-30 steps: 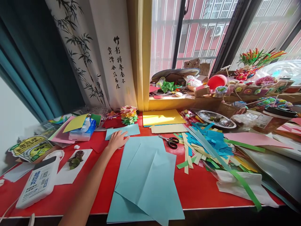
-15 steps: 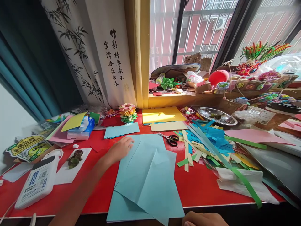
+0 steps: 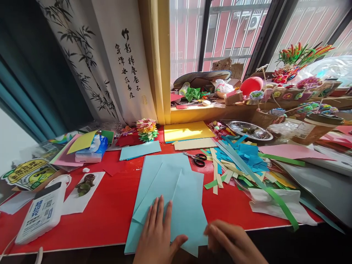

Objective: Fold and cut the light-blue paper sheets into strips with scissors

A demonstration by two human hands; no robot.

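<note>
A creased light blue paper sheet point(image 3: 189, 190) lies askew over a stack of light blue paper point(image 3: 150, 165) at the front edge of the table. Spread flat, my left hand point(image 3: 158, 229) rests on the lower part of the sheet, thumb out to the right. Just past the sheet's lower right edge is my right hand point(image 3: 231, 238), its fingers curled in; whatever they may hold is hidden. Black-handled scissors point(image 3: 196, 159) lie beyond the stack's upper right corner.
Cut paper strips point(image 3: 242, 157) pile up at the right, near a metal plate point(image 3: 250, 130) and a paper cup point(image 3: 313, 130). At the left are a white box-shaped device point(image 3: 41, 212) and a tissue pack point(image 3: 92, 148). Yellow paper point(image 3: 187, 131) lies at the back.
My left hand has come down and nearer from the stack's upper left edge onto the creased sheet. My right hand has risen further into view beside the sheet. The view has shifted slightly.
</note>
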